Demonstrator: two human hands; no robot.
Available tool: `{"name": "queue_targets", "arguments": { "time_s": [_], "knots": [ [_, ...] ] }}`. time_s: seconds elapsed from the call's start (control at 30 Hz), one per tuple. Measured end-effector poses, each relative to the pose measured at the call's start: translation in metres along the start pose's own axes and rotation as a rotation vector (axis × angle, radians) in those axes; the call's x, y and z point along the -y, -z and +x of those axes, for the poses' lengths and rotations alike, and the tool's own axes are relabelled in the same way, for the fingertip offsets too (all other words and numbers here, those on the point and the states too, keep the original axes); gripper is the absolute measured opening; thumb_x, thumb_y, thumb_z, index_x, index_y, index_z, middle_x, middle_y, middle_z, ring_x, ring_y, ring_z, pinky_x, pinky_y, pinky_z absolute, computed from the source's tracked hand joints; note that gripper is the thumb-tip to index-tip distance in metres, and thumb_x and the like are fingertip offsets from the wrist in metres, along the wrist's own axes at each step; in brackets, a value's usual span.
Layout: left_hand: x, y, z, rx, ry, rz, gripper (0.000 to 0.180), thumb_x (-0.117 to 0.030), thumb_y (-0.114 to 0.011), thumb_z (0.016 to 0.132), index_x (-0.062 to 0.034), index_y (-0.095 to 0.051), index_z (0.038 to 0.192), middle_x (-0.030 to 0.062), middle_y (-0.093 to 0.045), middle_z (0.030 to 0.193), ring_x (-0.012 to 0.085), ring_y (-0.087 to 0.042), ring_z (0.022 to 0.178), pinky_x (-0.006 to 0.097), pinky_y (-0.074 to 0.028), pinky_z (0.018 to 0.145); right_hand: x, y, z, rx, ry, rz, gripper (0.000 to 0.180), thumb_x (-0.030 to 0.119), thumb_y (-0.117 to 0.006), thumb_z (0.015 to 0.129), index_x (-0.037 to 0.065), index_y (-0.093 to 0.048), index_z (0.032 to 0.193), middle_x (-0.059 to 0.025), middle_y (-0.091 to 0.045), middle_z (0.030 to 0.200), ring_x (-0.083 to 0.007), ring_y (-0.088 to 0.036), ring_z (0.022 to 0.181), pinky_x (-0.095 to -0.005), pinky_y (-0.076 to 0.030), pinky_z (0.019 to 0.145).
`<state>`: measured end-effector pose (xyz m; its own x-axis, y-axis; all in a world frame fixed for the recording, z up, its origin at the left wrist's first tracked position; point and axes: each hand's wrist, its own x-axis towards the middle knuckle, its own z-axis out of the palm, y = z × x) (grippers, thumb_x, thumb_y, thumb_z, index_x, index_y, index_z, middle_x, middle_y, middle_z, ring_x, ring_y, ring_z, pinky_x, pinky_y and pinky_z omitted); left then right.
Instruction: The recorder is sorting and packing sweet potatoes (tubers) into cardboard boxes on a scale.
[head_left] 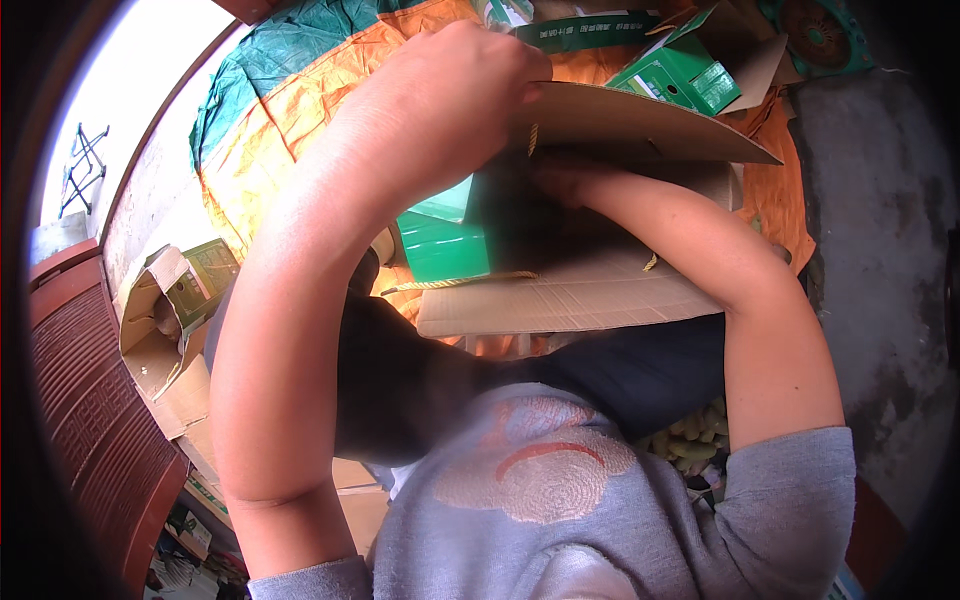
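A large brown cardboard box (570, 300) lies in front of me with its flaps spread and gold cords through them. My left hand (465, 85) is curled at the left end of the raised far flap (640, 118), its fingers closed on that edge. Inside the dark opening, below this flap, is my right hand (562, 182); shadow hides its fingers and whatever they touch. A glossy green box (445, 245) shows at the left of the opening, under my left wrist. One yellow cord (470, 283) runs along the near flap.
Beyond the flap stands an open green carton (680, 75). Orange and teal cloth (265, 100) spreads underneath. An opened cardboard box (165, 310) sits at the left near a reddish-brown slatted piece of furniture (90, 380). Grey floor (880, 250) shows at the right.
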<state>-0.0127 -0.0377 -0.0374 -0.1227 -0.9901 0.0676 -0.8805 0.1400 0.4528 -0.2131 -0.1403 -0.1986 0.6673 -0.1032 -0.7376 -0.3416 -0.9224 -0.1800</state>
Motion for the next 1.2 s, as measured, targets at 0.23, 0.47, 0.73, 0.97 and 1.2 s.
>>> {"name": "queue_targets", "arguments": {
  "time_s": [0.23, 0.47, 0.73, 0.97, 1.2],
  "knots": [
    [0.003, -0.002, 0.002, -0.046, -0.097, 0.016, 0.020, -0.012, -0.059, 0.095, -0.0035, -0.069, 0.110, 0.0212, -0.069, 0.088, 0.0370, -0.068, 0.083, 0.045, -0.054, 0.075, 0.010, 0.038, -0.071, -0.085, 0.035, 0.272, 0.056, 0.003, -0.061, 0.088, 0.010, -0.047, 0.142, -0.0208, -0.058, 0.132, -0.0393, -0.056, 0.121, -0.0467, -0.046, 0.103],
    [0.005, -0.006, -0.001, -0.017, -0.115, 0.026, 0.020, -0.011, -0.058, 0.097, -0.0006, -0.068, 0.111, 0.0203, -0.070, 0.099, 0.0385, -0.066, 0.093, 0.044, -0.052, 0.082, 0.015, 0.030, -0.272, -1.288, -0.157, 0.733, 0.042, -0.001, -0.057, 0.095, 0.000, -0.053, 0.136, -0.0157, -0.063, 0.127, -0.0222, -0.062, 0.115, -0.0346, -0.049, 0.100],
    [0.021, 0.004, 0.004, 0.099, -0.082, 0.025, 0.031, -0.020, -0.058, 0.101, -0.0060, -0.063, 0.128, 0.0109, -0.071, 0.110, 0.0196, -0.068, 0.102, 0.033, -0.051, 0.088, -0.018, -0.241, -0.363, -1.425, -0.908, 0.856, 0.042, -0.001, -0.055, 0.096, 0.000, -0.050, 0.137, -0.0166, -0.063, 0.124, -0.0204, -0.065, 0.105, -0.0304, -0.049, 0.095],
    [0.050, -0.025, 0.033, 0.058, -0.128, 0.154, 0.038, -0.031, -0.047, 0.106, -0.0143, -0.059, 0.138, 0.0097, -0.062, 0.134, 0.0201, -0.059, 0.124, 0.032, -0.041, 0.106, 0.054, -0.579, -0.380, -0.605, -1.157, 1.002, 0.062, 0.019, -0.069, 0.088, 0.004, -0.045, 0.143, -0.0238, -0.058, 0.133, -0.0373, -0.054, 0.126, -0.0422, -0.042, 0.106],
    [0.079, -0.008, 0.023, 0.022, 0.086, -0.006, 0.043, -0.030, -0.049, 0.105, -0.0049, -0.056, 0.139, 0.0109, -0.062, 0.134, 0.0172, -0.058, 0.123, 0.031, -0.041, 0.106, 0.126, -0.641, -0.338, -0.200, -1.216, 1.242, 0.064, 0.025, -0.068, 0.088, 0.005, -0.044, 0.144, -0.0214, -0.057, 0.136, -0.0358, -0.054, 0.126, -0.0384, -0.044, 0.104]
  ]
}}
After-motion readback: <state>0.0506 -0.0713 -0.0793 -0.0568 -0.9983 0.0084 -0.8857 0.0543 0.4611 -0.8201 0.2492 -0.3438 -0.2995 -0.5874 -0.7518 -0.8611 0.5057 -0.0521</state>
